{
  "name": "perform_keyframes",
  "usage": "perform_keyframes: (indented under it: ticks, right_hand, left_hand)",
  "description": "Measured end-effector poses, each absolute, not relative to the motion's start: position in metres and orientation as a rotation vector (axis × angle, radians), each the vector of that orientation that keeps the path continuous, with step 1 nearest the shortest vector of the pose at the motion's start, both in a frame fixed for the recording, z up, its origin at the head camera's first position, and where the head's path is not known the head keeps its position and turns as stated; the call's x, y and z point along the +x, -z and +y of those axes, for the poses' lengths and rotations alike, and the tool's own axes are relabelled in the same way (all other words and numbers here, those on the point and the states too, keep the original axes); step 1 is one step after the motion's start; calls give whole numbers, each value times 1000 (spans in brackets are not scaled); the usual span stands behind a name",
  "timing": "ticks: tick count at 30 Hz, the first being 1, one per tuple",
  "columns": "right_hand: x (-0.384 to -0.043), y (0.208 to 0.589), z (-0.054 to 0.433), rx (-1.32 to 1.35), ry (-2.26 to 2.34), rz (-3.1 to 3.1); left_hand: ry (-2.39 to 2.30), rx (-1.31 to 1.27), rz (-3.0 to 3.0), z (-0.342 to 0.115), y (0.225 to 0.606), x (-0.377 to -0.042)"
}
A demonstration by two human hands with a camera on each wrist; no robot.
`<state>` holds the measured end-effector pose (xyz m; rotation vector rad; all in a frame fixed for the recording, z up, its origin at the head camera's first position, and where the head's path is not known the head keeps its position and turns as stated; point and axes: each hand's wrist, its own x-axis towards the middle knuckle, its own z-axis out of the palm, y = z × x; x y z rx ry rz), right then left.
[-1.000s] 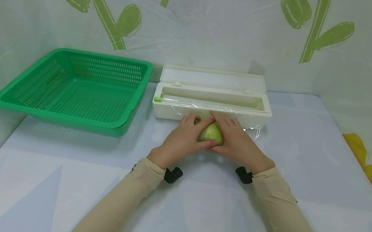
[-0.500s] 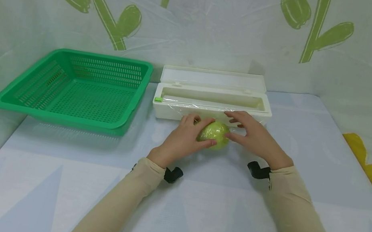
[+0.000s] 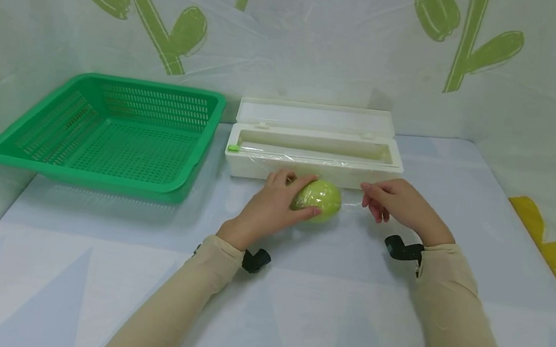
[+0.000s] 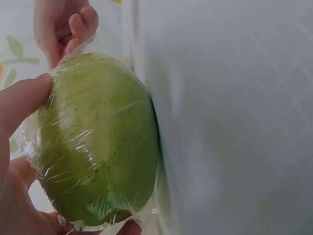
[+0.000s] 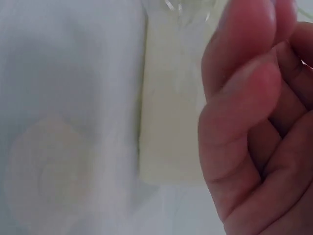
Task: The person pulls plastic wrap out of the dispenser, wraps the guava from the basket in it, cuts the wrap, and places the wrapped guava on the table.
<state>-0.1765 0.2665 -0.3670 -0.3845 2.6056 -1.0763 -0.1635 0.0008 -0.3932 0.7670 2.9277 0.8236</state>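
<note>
A speckled green pear (image 3: 321,200), covered in shiny cling film (image 4: 84,142), is in front of the white film dispenser (image 3: 311,170). My left hand (image 3: 273,203) grips it from the left, thumb on the near side and fingers round the far side. To the right of the pear, my right hand (image 3: 395,204) pinches a clear strip of film that stretches out from the fruit. Its other fingers are curled in the right wrist view, where the thumb and fingertips stand close beside the dispenser's pale front wall. The pear's left side is hidden behind my left hand in the head view.
The dispenser's lid (image 3: 314,117) stands raised at the back, and a green slider (image 3: 233,147) sits at its left end. Left of it is a green perforated basket (image 3: 182,190). A patterned sheet (image 3: 310,39) hangs behind the table (image 3: 296,334).
My right hand has left the pear and moved right, now drawing out a strip of film. My left hand stays on the pear, more of which now shows.
</note>
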Motion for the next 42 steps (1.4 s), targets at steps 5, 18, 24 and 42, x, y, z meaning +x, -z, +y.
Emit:
perform_keyframes:
  ticks: [5,18,24,42]
  right_hand:
    - [-177,368,271,-343,1084,2548]
    - [-177,379,275,-195,1151,2274]
    - [-172,391,267,-125,1147,2135]
    - [-178,397,257,-50,1394,2149]
  left_hand:
    - [-834,777,2920,0,392,-163]
    - [-815,775,2935,0,394,-163]
    - [-803,760,2921,-1,396,-160]
    - [-814,734,2925,0,391,-160]
